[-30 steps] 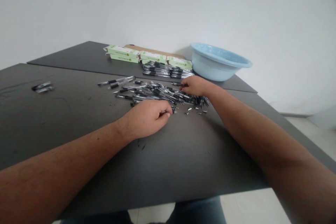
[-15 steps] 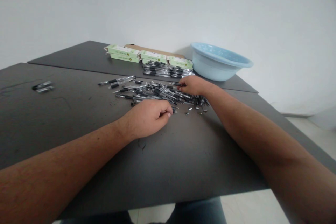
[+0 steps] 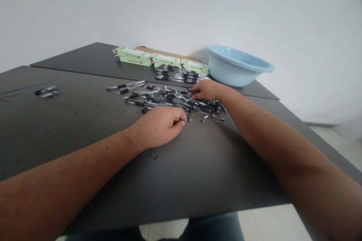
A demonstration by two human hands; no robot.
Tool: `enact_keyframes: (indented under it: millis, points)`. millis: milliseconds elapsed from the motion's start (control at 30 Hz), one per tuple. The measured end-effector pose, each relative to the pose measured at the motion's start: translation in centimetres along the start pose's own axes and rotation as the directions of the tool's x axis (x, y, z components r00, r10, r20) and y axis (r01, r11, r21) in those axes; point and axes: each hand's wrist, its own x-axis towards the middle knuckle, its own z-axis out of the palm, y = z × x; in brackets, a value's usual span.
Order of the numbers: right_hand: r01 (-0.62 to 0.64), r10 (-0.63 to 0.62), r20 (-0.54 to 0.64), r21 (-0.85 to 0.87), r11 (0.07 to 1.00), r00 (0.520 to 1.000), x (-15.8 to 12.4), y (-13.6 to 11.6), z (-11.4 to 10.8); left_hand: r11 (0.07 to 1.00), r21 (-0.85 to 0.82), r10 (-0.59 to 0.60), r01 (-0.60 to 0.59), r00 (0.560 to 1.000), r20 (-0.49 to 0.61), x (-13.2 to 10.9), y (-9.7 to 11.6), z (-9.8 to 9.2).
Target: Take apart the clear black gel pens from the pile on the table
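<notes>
A loose heap of clear pens with black grips (image 3: 169, 98) lies on the dark table. At its near edge is my left hand (image 3: 165, 126), closed, with fingers curled and thumb pressed in. A short dark pen end (image 3: 188, 117) pokes out past those fingertips; the rest of that pen is hidden by the hand. My right hand (image 3: 207, 90) reaches over the right side of the heap, thumb and fingers pinched on a pen (image 3: 186, 91) that points left. Several small silver pen tips (image 3: 206, 116) are scattered between and below the hands.
Behind the heap lie stacked rows of pens (image 3: 169, 73). Green and white boxes (image 3: 132, 55) stand at the back beside a light blue basin (image 3: 234, 69). A few pen parts (image 3: 46, 91) lie far left on the table (image 3: 181, 180). A wall rises behind.
Both hands stay almost in place, with the fingers shifting only slightly. The whole view has moved by a few pixels.
</notes>
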Motion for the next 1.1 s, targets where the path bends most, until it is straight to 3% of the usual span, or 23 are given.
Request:
enact_keyframes:
  millis: [333, 500, 733, 933, 1100]
  points:
    - [-0.037, 0.035, -0.032, -0.061, 0.997, 0.999, 0.2, -0.4, 0.5, 1.000, 0.000, 0.011, -0.011, 1.000, -0.007, 0.0, 0.0, 0.0]
    - [-0.090, 0.083, -0.078, -0.091, 0.992, 0.993, -1.1, -0.6, -0.7, 1.000, 0.001, 0.008, -0.008, 1.000, -0.011, 0.1, 0.2, -0.1]
    - [-0.188, 0.186, -0.092, -0.012, 0.982, 0.978, -7.7, 0.6, -2.2, 1.000, 0.008, 0.005, -0.005, 1.000, -0.013, 0.0, 0.1, 0.0]
    - [-0.310, 0.309, 0.052, 0.009, 0.951, 0.950, -14.2, 1.9, -1.0, 1.000, 0.018, -0.014, 0.015, 1.000, -0.007, 0.1, 0.1, -0.1]
    - [-0.313, 0.313, 0.070, -0.017, 0.950, 0.947, -16.3, 2.9, 0.6, 0.999, 0.031, -0.028, 0.028, 1.000, 0.004, 0.2, 0.1, -0.1]
